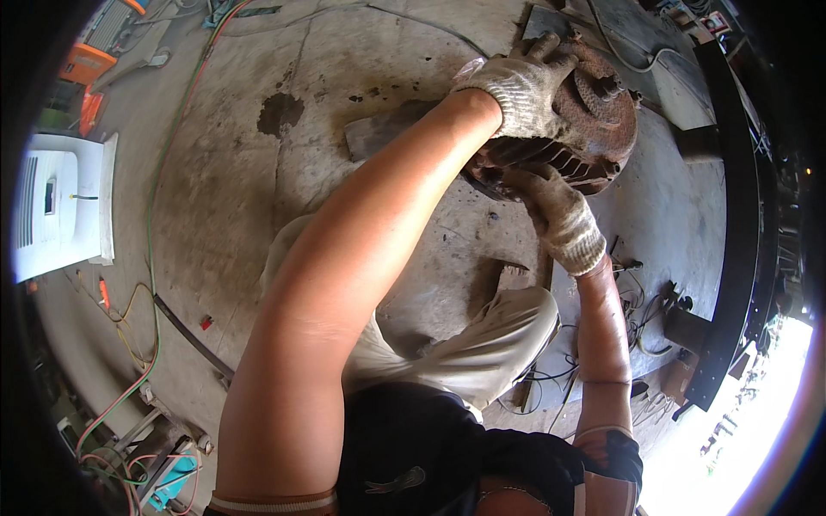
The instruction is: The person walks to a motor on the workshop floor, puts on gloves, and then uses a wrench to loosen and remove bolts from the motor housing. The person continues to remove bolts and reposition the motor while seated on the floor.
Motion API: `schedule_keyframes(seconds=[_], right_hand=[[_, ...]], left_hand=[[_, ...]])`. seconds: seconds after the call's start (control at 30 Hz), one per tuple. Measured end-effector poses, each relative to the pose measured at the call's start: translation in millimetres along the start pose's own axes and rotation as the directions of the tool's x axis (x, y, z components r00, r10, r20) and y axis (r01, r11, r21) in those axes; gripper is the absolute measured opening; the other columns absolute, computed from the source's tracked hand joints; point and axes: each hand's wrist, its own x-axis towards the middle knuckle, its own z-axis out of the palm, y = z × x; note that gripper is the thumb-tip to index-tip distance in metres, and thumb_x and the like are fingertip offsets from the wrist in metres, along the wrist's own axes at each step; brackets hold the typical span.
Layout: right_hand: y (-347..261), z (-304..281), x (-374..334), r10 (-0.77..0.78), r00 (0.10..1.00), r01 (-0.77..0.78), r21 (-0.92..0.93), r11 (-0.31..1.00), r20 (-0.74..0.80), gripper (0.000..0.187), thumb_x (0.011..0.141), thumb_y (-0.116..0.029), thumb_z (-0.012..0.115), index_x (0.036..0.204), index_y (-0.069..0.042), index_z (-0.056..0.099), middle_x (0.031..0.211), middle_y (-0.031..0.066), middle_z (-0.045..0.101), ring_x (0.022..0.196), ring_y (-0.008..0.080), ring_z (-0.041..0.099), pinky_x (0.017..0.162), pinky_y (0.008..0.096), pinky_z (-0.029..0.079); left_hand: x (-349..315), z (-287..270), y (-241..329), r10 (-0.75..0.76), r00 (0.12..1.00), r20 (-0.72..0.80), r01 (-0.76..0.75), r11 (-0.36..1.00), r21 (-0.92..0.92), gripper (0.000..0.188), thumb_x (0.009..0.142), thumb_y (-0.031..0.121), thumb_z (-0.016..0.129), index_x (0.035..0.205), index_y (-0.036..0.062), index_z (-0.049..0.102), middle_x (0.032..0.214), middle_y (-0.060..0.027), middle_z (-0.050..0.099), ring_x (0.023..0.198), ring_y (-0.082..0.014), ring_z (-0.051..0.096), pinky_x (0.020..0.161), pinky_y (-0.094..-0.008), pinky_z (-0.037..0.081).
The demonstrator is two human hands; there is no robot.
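A rusty, round metal part (602,107) with a raised centre and curved fins along its near side stands on the floor at the upper right. My left hand (527,84), in a dirty knitted work glove, lies over its left side with the fingers bent round the top. Lower down, my right hand (557,211), gloved too, is closed at the finned near edge. Its fingertips are partly hidden against the part's dark underside. A flat grey metal piece (379,133) lies on the floor to the left, partly behind my left forearm.
A black steel beam (736,232) runs along the right, with tangled cables (641,314) near it. Red and green hoses (155,198) cross the floor at left, beside a white appliance (64,202). Orange equipment (86,64) stands at the far left. My bent leg (508,335) is close below.
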Motion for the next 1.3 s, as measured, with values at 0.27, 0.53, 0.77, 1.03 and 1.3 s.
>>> schedule_keyframes(seconds=[0.27, 0.53, 0.77, 1.03, 1.3], right_hand=[[13.8, 18.2, -20.4, 0.092, 0.964, -0.047, 0.180, 0.983, -0.249, 0.033, 0.100, -0.028, 0.069, 0.120, -0.002, 0.062, 0.115, 0.0145, 0.070, 0.096, 0.0288, 0.070, 0.087, 0.0367, 0.056], [29.9, 39.6, -29.9, 0.392, 0.919, -0.175, 0.847, 0.501, -0.043, 0.039, 0.105, -0.034, 0.060, 0.122, 0.002, 0.058, 0.098, 0.0141, 0.071, 0.074, 0.0196, 0.070, 0.068, 0.0314, 0.057], [12.7, 27.9, -24.5, 0.342, 0.929, -0.301, 0.254, 0.919, -0.139, 0.021, 0.104, -0.019, 0.060, 0.120, -0.005, 0.065, 0.087, 0.0092, 0.069, 0.070, 0.0180, 0.066, 0.066, 0.0321, 0.055], [-6.8, -2.8, -12.3, 0.070, 0.993, -0.082, -0.120, 0.989, -0.097, 0.022, 0.092, -0.011, 0.072, 0.113, -0.006, 0.070, 0.108, 0.0175, 0.066, 0.098, 0.0383, 0.066, 0.084, 0.0435, 0.054], [-12.7, 0.8, -17.7, 0.135, 0.989, -0.150, -0.340, 0.929, -0.067, 0.048, 0.084, 0.009, 0.063, 0.128, -0.011, 0.067, 0.116, 0.0151, 0.067, 0.101, 0.0335, 0.068, 0.088, 0.0414, 0.055]], left_hand=[[-0.7, 3.3, -3.0, -0.003, 1.000, -0.021, 0.002, 1.000, -0.024, 0.103, 0.083, 0.060, 0.074, 0.163, 0.0207, 0.024, 0.172, -0.0100, 0.011, 0.147, -0.0363, 0.040, 0.118, -0.0489, 0.041], [0.1, 9.5, -2.8, 0.001, 0.996, -0.084, 0.002, 1.000, 0.028, 0.105, 0.080, 0.061, 0.077, 0.163, 0.0253, 0.023, 0.168, -0.0141, 0.024, 0.129, -0.0376, 0.060, 0.105, -0.0459, 0.054], [4.5, 11.5, -4.9, -0.021, 1.000, -0.005, 0.021, 1.000, 0.018, 0.103, 0.082, 0.058, 0.076, 0.163, 0.0240, 0.022, 0.170, -0.0132, 0.019, 0.135, -0.0372, 0.054, 0.109, -0.0448, 0.051], [4.3, 14.2, -5.6, 0.037, 0.992, -0.123, -0.038, 0.999, -0.004, 0.102, 0.081, 0.057, 0.077, 0.162, 0.0224, 0.026, 0.171, -0.0120, 0.014, 0.140, -0.0375, 0.049, 0.113, -0.0459, 0.047], [5.6, 13.5, -7.2, 0.021, 0.997, -0.077, -0.023, 0.999, -0.027, 0.090, 0.090, 0.047, 0.071, 0.163, 0.0236, 0.023, 0.172, -0.0071, 0.008, 0.146, -0.0363, 0.043, 0.119, -0.0472, 0.041]])
